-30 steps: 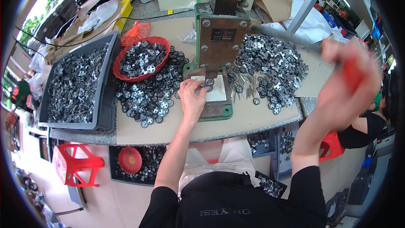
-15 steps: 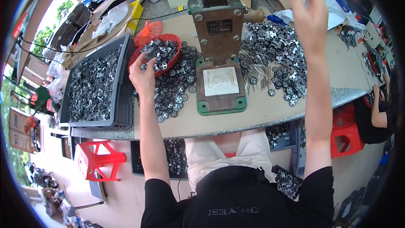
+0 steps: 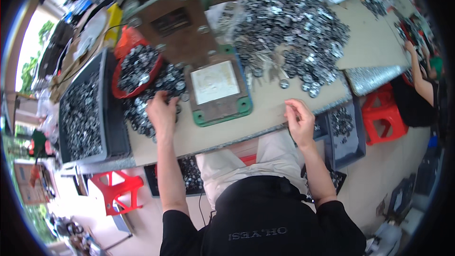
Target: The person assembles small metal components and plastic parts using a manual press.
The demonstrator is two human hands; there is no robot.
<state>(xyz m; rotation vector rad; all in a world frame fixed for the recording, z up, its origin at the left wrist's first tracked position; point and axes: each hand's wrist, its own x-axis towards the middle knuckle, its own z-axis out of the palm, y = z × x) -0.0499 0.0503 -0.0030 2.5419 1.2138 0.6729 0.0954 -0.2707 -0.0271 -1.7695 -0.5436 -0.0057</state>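
Observation:
My left hand (image 3: 162, 111) lies palm down on a heap of small round metal parts (image 3: 142, 114), just left of the green base plate (image 3: 222, 114) of a bench press. Its fingers are spread over the parts, and I cannot see whether they grip any. My right hand (image 3: 299, 122) hovers at the table's front edge, right of the base plate. Its fingers are loosely curled and nothing shows in them. A white plate (image 3: 215, 81) sits on the base.
A red basket (image 3: 124, 87) and a dark grey tray (image 3: 110, 128), both holding metal parts, stand to the left. A large pile of metal parts (image 3: 294, 23) lies behind the right hand. Red stools (image 3: 384, 114) and bins sit beside the table. Another person (image 3: 422, 90) works at the far right.
My right hand has dropped from high above the bench to the table's front edge. My left hand has moved from the red basket to the heap beside the base plate.

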